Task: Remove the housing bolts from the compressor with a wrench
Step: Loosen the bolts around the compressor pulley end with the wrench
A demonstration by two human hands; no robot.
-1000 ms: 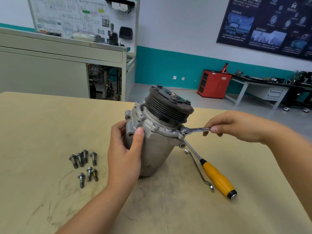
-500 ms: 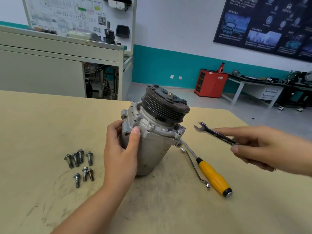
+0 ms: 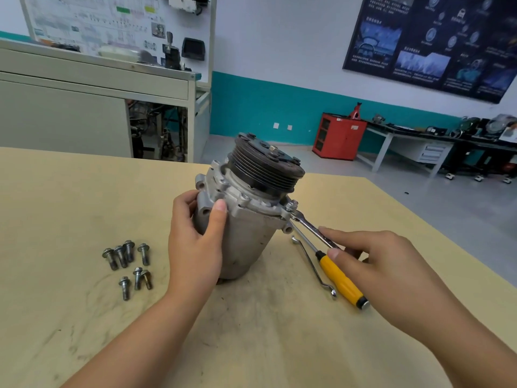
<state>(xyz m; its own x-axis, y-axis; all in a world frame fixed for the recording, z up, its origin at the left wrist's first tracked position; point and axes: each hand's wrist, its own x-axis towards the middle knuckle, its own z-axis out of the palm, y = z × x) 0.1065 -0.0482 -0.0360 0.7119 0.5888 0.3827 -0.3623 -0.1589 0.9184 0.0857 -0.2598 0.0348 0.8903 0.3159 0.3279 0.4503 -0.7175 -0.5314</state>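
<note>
the compressor [image 3: 246, 228] stood tilted on the worktop [image 3: 56, 205], my left hand [image 3: 195, 247] gripping its body. the wrench [image 3: 310, 228] had its head at a bolt [image 3: 292, 204] on the compressor's right flange. its shaft ran away from the compressor, rightward and toward me, to my right hand [image 3: 383, 264], whose fingers [image 3: 341, 233] pinched the free end. i judged the swing would pivot about that bolt.

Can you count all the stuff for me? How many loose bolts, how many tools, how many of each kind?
Loose bolts: 7
Wrenches: 2, counting the bent one
Screwdriver: 1
Compressor: 1
Total: 11
</note>
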